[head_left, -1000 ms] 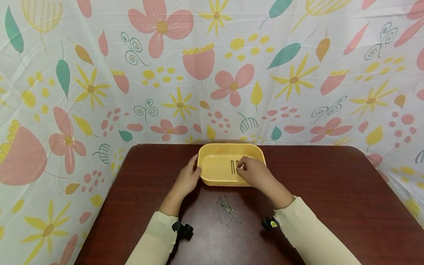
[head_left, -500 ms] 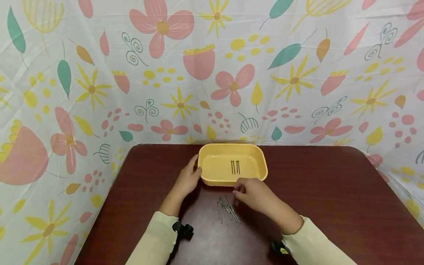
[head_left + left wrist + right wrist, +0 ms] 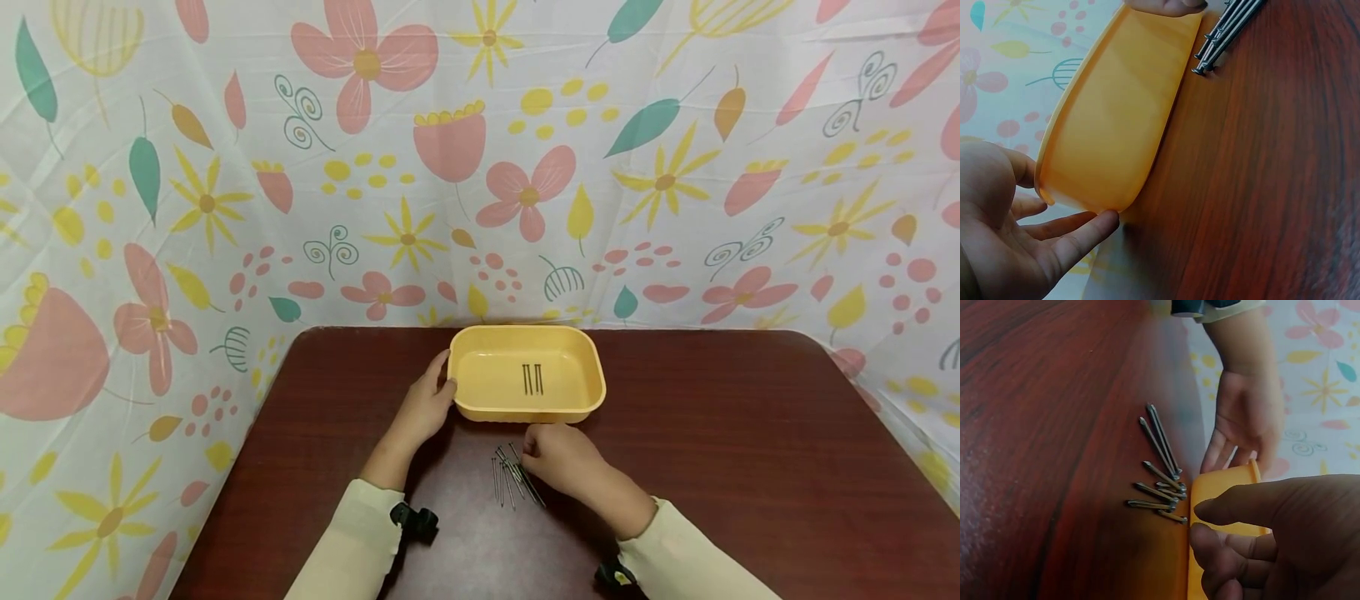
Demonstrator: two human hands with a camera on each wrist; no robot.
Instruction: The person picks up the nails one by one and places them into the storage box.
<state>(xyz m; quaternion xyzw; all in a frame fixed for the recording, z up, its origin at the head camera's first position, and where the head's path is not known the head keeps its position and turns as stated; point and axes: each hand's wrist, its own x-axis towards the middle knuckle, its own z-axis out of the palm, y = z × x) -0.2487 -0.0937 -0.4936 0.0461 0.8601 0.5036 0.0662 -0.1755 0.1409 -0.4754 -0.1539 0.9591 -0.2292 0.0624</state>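
A yellow plastic tray [image 3: 467, 392] stands near the table's back edge, with several nails [image 3: 532, 379] lying parallel inside it. Loose nails [image 3: 504, 479] form a small pile on the table in front; the right wrist view shows their pointed ends and flat heads. My left hand [image 3: 423, 408] rests against the tray's left end, thumb and fingers extended along its wall and rim. At the pile's right side is my right hand [image 3: 562, 458], thumb and index finger bent close together with a narrow gap between their tips. Nothing shows between them in the right wrist view.
The dark reddish wooden table [image 3: 735, 433] extends to both sides of the tray. Behind it hangs a white cloth [image 3: 450, 217] printed with flowers and leaves. Both wrists carry small black cameras [image 3: 416, 522].
My right hand has come out of the tray and moved down over its front rim to the nail pile. The nails in the tray are uncovered. My left hand has stayed put.
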